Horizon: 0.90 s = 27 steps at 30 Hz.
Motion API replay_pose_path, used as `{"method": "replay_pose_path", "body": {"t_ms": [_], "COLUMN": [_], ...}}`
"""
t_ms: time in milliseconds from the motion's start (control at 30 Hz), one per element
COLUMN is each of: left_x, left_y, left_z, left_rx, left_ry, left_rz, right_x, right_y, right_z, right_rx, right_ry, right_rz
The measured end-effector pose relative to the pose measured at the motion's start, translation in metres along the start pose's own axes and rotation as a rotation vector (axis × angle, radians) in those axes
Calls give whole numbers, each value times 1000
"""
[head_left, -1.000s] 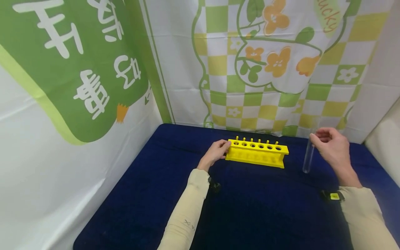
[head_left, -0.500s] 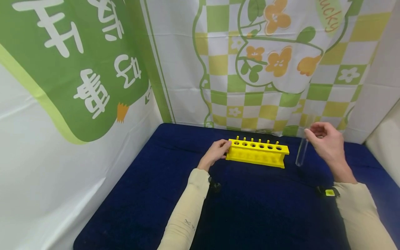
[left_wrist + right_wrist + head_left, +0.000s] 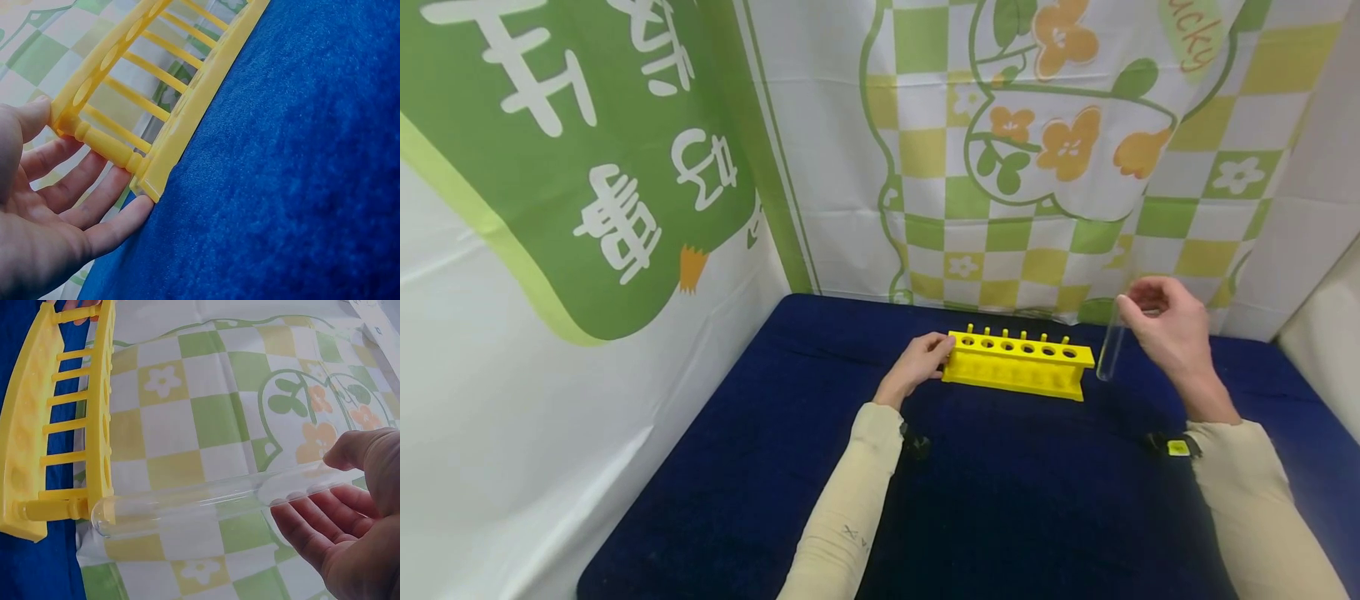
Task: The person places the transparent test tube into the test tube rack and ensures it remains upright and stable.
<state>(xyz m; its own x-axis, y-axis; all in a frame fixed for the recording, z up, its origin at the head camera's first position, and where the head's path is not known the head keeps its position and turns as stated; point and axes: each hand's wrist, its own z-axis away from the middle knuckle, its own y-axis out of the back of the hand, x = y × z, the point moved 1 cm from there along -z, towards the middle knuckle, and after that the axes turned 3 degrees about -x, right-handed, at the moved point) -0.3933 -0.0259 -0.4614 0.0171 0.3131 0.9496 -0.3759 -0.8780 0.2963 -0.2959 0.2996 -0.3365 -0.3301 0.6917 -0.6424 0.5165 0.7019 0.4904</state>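
A yellow test tube rack point(image 3: 1017, 372) with a row of round holes and a row of pegs stands upright on the dark blue cloth. My left hand point(image 3: 916, 365) holds its left end; in the left wrist view the thumb presses the top bar while fingers lie along the end post point(image 3: 107, 147). A clear glass test tube point(image 3: 1110, 348) hangs slightly tilted, rounded end down, just beyond the rack's right end. My right hand point(image 3: 1172, 329) pinches its upper part between thumb and fingers. In the right wrist view the tube's rounded end point(image 3: 112, 517) appears close to the rack's top bar point(image 3: 98, 394).
Dark blue cloth point(image 3: 760, 450) covers the table. Behind it hangs a white curtain with green and yellow checks point(image 3: 992, 250). At the left is another white and green curtain point(image 3: 550, 208). Dark bands with small devices point(image 3: 1176, 447) sit at the wrists.
My right hand has carried the test tube leftward and slightly up and away, bringing it closer to the rack's right end. The left hand and the rack stay in place.
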Motion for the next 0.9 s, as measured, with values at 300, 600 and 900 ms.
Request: {"method": "replay_pose_path", "body": {"t_ms": [300,600,900], "left_x": [0,-1,-1], "left_y": [1,0,0], "left_z": [0,-1,-2], "left_rx": [7,5,1], "left_ry": [0,4,5], "left_rz": [0,2,10], "right_x": [-6,-9,-10], "right_y": [-8,-15,-24], "right_z": [-7,-12,-16], "right_rx": [2,16,14], "right_ry": [-4,4,9], "right_rz": [0,-4,-27]}}
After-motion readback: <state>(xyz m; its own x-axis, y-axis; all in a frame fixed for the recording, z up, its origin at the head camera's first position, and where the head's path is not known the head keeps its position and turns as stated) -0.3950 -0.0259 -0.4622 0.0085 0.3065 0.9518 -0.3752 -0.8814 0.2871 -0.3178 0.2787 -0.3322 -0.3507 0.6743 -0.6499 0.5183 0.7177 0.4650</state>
